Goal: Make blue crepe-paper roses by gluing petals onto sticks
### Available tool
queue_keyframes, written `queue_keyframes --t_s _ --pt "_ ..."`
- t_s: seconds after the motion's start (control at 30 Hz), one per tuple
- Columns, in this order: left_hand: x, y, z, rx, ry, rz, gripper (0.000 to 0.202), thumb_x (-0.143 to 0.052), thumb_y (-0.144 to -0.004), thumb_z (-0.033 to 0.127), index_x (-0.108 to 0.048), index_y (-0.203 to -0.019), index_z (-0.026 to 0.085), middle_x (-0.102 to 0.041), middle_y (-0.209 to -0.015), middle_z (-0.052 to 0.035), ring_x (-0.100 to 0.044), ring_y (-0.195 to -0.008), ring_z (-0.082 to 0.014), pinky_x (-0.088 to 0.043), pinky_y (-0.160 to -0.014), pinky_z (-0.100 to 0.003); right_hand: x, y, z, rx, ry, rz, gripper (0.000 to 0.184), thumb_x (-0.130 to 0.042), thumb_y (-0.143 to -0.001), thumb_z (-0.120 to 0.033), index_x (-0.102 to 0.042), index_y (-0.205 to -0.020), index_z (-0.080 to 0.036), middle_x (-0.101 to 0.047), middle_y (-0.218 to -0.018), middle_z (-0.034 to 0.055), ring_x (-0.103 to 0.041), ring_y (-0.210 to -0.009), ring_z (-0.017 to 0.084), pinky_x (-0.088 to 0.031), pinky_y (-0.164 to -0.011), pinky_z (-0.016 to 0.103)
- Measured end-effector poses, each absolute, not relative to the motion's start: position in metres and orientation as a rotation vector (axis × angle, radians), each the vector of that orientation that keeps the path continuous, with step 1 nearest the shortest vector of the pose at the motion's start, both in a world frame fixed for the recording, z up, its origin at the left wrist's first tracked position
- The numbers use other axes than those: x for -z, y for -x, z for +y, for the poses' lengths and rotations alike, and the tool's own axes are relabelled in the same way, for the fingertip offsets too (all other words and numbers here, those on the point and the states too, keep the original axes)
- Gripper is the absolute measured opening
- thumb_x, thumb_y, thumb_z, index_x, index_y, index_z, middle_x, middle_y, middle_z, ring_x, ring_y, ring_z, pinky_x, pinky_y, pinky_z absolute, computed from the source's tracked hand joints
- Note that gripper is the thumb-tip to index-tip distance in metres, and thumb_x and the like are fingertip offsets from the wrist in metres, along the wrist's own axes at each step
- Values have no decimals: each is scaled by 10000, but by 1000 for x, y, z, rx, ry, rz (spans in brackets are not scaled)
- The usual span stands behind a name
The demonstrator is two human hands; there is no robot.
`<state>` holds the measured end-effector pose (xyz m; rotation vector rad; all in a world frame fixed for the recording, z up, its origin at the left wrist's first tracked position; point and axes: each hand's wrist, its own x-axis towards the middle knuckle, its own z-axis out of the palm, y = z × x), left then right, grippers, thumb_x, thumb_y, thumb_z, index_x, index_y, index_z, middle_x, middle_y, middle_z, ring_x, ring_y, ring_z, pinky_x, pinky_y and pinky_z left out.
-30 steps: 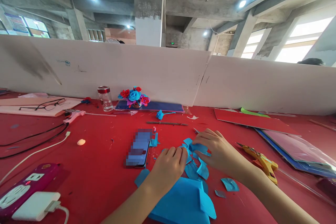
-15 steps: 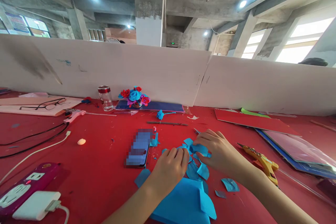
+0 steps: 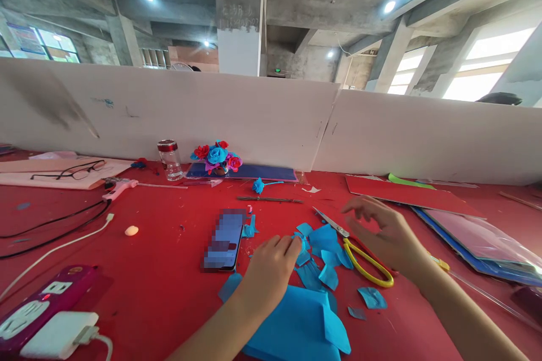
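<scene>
My left hand (image 3: pixel 274 269) is closed at the left side of a loose pile of cut blue paper pieces (image 3: pixel 324 238), pinching a blue paper piece (image 3: pixel 302 243) that mostly hides behind its fingers. My right hand (image 3: pixel 379 232) is raised with fingers apart and holds nothing. Beneath and left of it lie scissors (image 3: pixel 367 266) with yellow handles, their blades pointing to the upper left. A stack of blue paper sheets (image 3: pixel 296 324) rests in front of the pile, partly behind my left forearm.
A phone (image 3: pixel 224 240) lies left of the pile. Farther back are a paper flower bouquet (image 3: pixel 217 155), a lidded glass jar (image 3: pixel 170 161) and a single blue flower (image 3: pixel 258 185). A yellow glue gun (image 3: pixel 441 263) is mostly behind my right arm. A power strip (image 3: pixel 42 304) sits at front left.
My right hand has left the paper pile, moving right and up, and its fingers have spread. The scissors now show fully. My left hand has shifted slightly left.
</scene>
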<state>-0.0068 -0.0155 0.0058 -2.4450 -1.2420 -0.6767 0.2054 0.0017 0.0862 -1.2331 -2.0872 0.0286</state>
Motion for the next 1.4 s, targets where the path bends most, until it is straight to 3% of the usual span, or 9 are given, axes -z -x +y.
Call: queue_keyframes --t_s 0.1,0.33,0.53,0.63,0.83,1.07,1.4 --pt "0 7 -8 978 2540 -1384 364 -397 -796 -28 -515 -1067 185 -630 -883 -24 -594 -777 -152 -522 -668 -277 -84 -222 0 -14 1248 -2024 91 -483 -801 -278 -561 -808 -231 -617 -796 63 -563 -699 203 -475 -612 317" --pt "-6 11 -9 1475 2804 -1242 235 -348 -888 79 -539 -938 208 -600 -814 8 -552 -756 -103 -456 -810 -280 -87 -218 -19 -325 1184 -2079 219 -486 -843 -339 -602 -1005 -249 -648 -1031 66 -598 -934 229 -511 -763 350" --pt "-10 13 -13 1573 2879 -1122 223 -320 -913 131 -525 -849 193 -599 -771 6 -552 -750 -94 -443 -802 -249 -112 -201 -41 -541 1210 -2170 228 -502 -840 -330 -656 -971 -223 -685 -974 69 -630 -867 209 -524 -746 316" --pt "-8 13 -13 1517 2859 -1096 228 -321 -910 122 -524 -836 197 -607 -771 14 -553 -745 -86 -431 -834 -255 -115 -198 -43 -472 1213 -2214 210 -515 -823 -307 -679 -932 -236 -707 -884 51 -647 -774 193 -534 -674 287" --pt "-6 13 -13 1387 2905 -1106 226 -328 -910 132 -539 -856 193 -604 -771 -4 -539 -767 -105 -449 -763 -245 -108 -199 -40 -345 1228 -2326 242 -475 -802 -192 -701 -874 -245 -696 -693 -4 -609 -538 107 -498 -527 201" --pt "-5 11 -10 1419 3025 -1183 217 -334 -923 174 -549 -897 195 -604 -782 0 -543 -726 -93 -455 -708 -215 -100 -203 -33 -308 1222 -2352 287 -476 -749 -103 -700 -854 -250 -718 -765 -7 -637 -583 114 -503 -527 192" --pt "-3 10 -9 1599 3134 -1182 212 -336 -922 207 -547 -912 196 -601 -795 -12 -559 -749 -102 -468 -714 -227 -104 -199 -32 -376 1261 -2269 244 -480 -771 -167 -699 -854 -237 -723 -751 -7 -656 -605 128 -522 -541 198"
